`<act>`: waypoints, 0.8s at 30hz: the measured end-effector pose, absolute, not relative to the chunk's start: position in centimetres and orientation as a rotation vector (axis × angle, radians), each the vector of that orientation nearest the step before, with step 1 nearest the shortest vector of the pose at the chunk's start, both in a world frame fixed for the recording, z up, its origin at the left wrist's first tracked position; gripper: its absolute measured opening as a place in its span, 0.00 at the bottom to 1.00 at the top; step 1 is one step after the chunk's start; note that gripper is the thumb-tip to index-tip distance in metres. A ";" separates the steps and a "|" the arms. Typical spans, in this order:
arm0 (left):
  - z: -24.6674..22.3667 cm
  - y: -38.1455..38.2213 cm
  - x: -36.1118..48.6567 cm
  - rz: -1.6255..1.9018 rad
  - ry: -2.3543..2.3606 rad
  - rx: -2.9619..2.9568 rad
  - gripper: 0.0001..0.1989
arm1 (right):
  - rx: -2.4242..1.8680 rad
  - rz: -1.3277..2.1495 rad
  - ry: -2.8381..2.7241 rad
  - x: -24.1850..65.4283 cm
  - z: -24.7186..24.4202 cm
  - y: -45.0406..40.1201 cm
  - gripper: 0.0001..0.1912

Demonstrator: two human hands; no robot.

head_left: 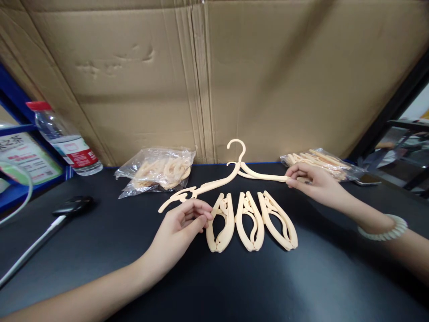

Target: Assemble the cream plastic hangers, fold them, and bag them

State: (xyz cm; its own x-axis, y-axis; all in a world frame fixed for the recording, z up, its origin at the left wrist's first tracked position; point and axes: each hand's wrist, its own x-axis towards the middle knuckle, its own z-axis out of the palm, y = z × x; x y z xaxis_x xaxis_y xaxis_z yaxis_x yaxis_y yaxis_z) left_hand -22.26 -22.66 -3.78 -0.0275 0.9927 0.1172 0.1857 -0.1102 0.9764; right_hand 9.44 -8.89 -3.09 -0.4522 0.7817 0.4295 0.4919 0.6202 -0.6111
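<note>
An unfolded cream plastic hanger (pixel 217 182) lies at the back of the black table, its hook pointing away. My right hand (pixel 306 179) pinches the tip of its right arm between thumb and fingers. My left hand (pixel 187 221) is curled beside three folded hangers, its fingertips at the upper left edge of the left folded hanger (pixel 228 228); whether they grip it is unclear. The middle folded hanger (pixel 258 228) and the right folded hanger (pixel 290 230) lie beside it in a row. The unfolded hanger's left arm passes just beyond my left hand.
A clear bag of hanger pieces (pixel 161 172) sits at the back left, another bag (pixel 321 162) behind my right hand. At the left are a red-capped bottle (pixel 72 145) and a black device (pixel 73 205) with a white cable (pixel 36 248). Cardboard (pixel 301 80) walls the back.
</note>
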 end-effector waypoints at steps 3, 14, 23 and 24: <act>-3.7 -22.6 -22.2 1.242 1.327 1.395 0.05 | -0.974 0.517 -2.072 9.4 -2.7 -9.0 0.15; -4.3 -22.3 -22.3 1.527 1.394 1.058 0.25 | -0.990 0.228 -2.052 9.8 -1.6 -9.4 0.08; -3.4 -22.8 -21.7 1.474 1.398 1.167 0.32 | -0.935 0.195 -2.180 9.0 -1.5 -10.6 0.08; -3.5 -22.8 -21.7 1.457 1.413 1.195 0.31 | -0.931 0.192 -2.178 8.8 -1.5 -10.8 0.08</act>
State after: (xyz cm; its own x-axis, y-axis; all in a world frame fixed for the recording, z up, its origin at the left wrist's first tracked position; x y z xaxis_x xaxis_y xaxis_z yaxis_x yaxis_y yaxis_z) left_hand -21.71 -22.81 -3.46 -0.2672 0.9573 0.1107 0.0813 -0.0920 0.9924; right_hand 8.79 -10.82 -1.51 -0.4571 0.6741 0.5802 0.5623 0.7245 -0.3987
